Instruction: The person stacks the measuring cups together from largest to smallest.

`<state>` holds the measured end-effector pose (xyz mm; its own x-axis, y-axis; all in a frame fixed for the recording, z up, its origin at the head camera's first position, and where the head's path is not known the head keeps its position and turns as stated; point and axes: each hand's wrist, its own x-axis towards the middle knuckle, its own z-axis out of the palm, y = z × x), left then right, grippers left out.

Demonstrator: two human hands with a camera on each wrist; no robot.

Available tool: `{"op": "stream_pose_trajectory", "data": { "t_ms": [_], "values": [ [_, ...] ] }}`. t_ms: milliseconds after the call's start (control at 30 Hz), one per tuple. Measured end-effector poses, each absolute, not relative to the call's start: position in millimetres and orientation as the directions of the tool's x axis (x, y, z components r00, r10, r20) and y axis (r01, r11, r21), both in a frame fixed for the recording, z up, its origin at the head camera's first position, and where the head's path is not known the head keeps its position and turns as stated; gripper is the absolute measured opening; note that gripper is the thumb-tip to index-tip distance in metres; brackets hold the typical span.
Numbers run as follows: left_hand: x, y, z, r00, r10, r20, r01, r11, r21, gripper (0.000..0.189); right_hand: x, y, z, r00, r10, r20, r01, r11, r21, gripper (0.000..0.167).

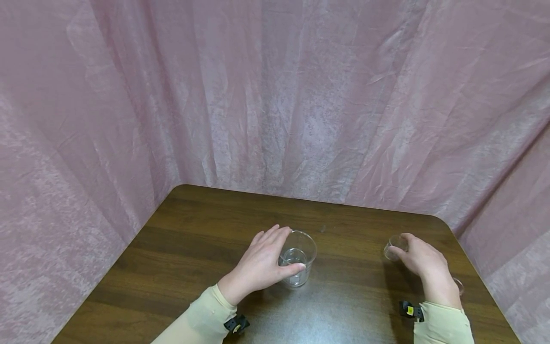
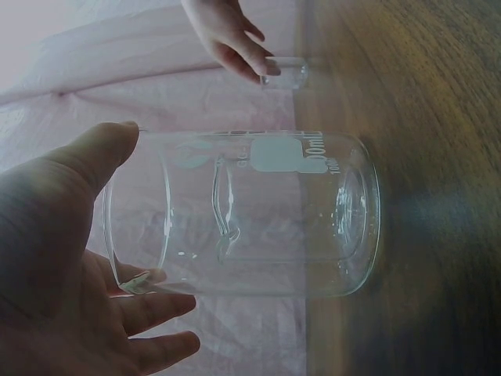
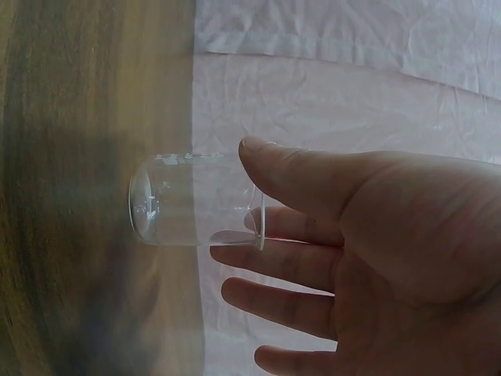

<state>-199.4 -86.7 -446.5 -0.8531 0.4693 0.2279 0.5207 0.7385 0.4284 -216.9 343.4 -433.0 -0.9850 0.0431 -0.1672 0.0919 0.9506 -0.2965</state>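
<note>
A large clear glass beaker (image 2: 274,270) with white markings stands upright on the table, and a smaller beaker (image 2: 227,188) sits inside it. My left hand (image 1: 265,260) holds the large beaker near its rim, thumb on one side and fingers on the other. Farther right, my right hand (image 1: 425,258) pinches another small glass beaker (image 3: 176,200) by its upper part, between thumb and fingers. Whether this beaker's base touches the table I cannot tell. The right wrist partly hides a round glass rim (image 1: 460,286) in the head view.
The brown wooden table (image 1: 206,229) has rounded far corners. Pink velvety curtains (image 1: 301,95) hang behind it and along both sides. A small faint mark (image 1: 323,229) lies on the tabletop behind the large beaker.
</note>
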Motion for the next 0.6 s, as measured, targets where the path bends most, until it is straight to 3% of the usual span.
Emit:
{"op": "stream_pose_trajectory", "data": {
  "t_ms": [600],
  "values": [
    [-200.4, -86.3, -447.9, -0.853, 0.466, 0.235, 0.521, 0.733, 0.438, 0.096, -219.9, 338.9, -436.7, -0.990, 0.028, -0.136, 0.069, 0.951, -0.302, 0.076]
  ]
}}
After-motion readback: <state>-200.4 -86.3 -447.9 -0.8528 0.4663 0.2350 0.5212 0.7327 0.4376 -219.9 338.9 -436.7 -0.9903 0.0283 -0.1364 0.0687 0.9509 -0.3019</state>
